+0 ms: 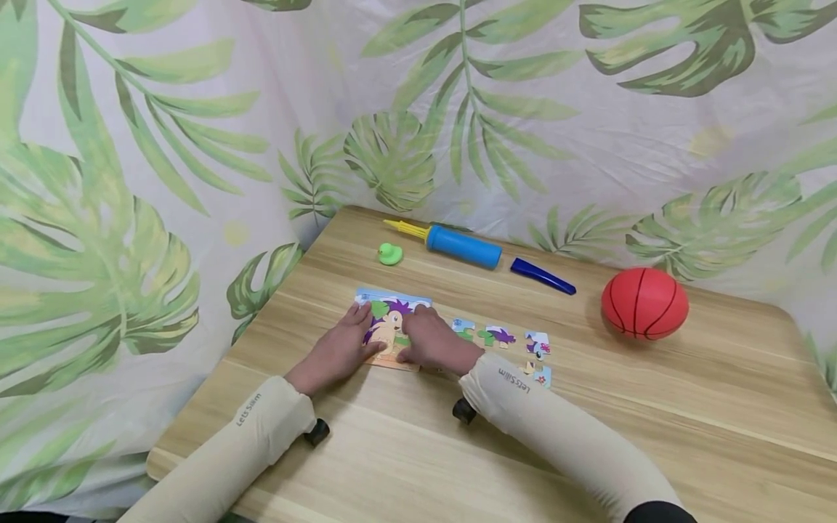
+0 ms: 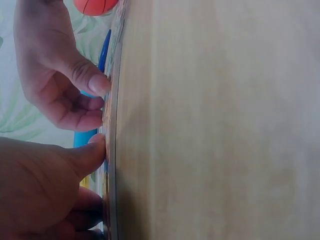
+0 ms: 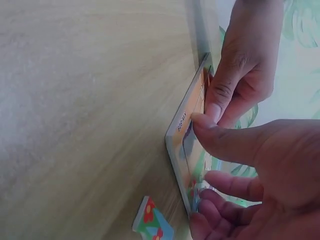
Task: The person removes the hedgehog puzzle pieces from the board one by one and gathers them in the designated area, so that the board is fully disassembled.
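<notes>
A jigsaw puzzle board [image 1: 392, 296] with a purple-haired cartoon figure lies flat on the wooden table. On its left part rests my left hand [image 1: 336, 354], its thumb and fingertips touching the picture. My right hand [image 1: 434, 340] touches the board's right part, thumb near the lower edge and fingers bent toward the upper edge. The two thumbs come close together in the right wrist view, above the board's orange border [image 3: 181, 125]. Neither hand visibly holds a separate piece; what lies beneath the fingers is partly hidden.
Loose puzzle pieces [image 1: 499, 335] lie right of the board, partly behind my right wrist. Farther back are a green toy duck [image 1: 390, 254], a blue and yellow hand pump [image 1: 463, 245] and a dark blue tapered object [image 1: 543, 275]. A red ball [image 1: 644, 303] sits at the right.
</notes>
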`<state>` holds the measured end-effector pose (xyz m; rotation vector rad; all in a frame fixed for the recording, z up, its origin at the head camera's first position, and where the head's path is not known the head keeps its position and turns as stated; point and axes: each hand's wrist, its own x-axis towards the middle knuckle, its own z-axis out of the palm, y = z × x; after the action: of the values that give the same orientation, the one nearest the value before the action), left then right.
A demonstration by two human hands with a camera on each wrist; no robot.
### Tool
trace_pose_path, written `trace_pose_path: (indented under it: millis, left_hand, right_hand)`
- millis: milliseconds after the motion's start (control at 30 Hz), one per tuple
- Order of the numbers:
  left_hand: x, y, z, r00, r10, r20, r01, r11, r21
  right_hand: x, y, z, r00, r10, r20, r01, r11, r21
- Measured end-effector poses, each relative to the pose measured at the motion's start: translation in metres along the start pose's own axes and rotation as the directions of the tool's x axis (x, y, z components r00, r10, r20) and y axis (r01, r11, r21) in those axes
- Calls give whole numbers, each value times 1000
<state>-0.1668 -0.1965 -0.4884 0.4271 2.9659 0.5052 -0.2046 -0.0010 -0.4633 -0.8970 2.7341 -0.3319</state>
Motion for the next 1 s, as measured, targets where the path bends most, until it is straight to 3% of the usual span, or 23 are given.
trace_pose_path:
  millis: [100,200,333,467,567,667,800,1000]
  left_hand:
    - [0,1,1,1000,-4,1,4,1000,3]
    - [0,2,1,1000,-9,4,9,1000,9]
    - [-1,2,1,1000,-6,5,6,1000,19]
    - [-1,1,1,1000,-16,9,16,1000,10]
    - [0,1,2,1000,-25,14,25,1000,14]
    - [3,2,3,999,-25,26,25,999,20]
    - [4,6,2,999,-25,31,25,1000,-1]
    - [2,4,1,998,-57,36,57,998,-12]
  right_hand:
    - [2,1,1,999,38,14,-39,998,42]
    - [4,5,1,997,64,31,-68,985,158]
    - [3,12,-4,998,61,-10,-55,950,307]
    - [-2,22,-15,994,50,-97,-11,931,364]
    - [-11,36,-26,992,48,-118,1,923,384]
    - [-31,56,-38,993,58,-106,-12,922,388]
    - [-73,88,-52,993,93,-77,-53,908,415]
    - [-137,130,-51,989,147,-31,-119,891,437]
